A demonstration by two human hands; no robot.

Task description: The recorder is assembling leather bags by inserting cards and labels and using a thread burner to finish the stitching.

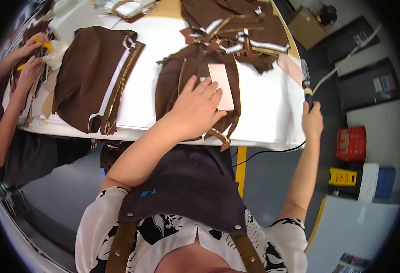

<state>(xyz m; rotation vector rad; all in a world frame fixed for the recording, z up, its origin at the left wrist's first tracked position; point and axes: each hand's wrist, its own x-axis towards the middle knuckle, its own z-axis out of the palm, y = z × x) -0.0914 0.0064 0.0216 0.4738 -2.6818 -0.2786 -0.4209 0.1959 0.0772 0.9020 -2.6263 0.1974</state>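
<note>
On the table (pixel 270 109), one lane runs between the left cloth (pixel 86 75) and middle cloth (pixel 168 91); a wider one separates the middle cloth from the right hand (pixel 313 120). A cloth pile (pixel 266 27) blocks the far side, a black cord (pixel 272 151) the near edge.

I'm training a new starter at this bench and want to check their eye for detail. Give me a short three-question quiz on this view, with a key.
1. Which hand holds the pen-shaped tool?
A) left
B) right
C) both

2. True or false: the left hand rests over the brown cloth that the pale pink piece lies on.

3. Fill in the colour: the zip on the separate brown piece, further left, has ____ teeth.

Key:
1. B, the right hand.
2. True.
3. Gold.
</note>
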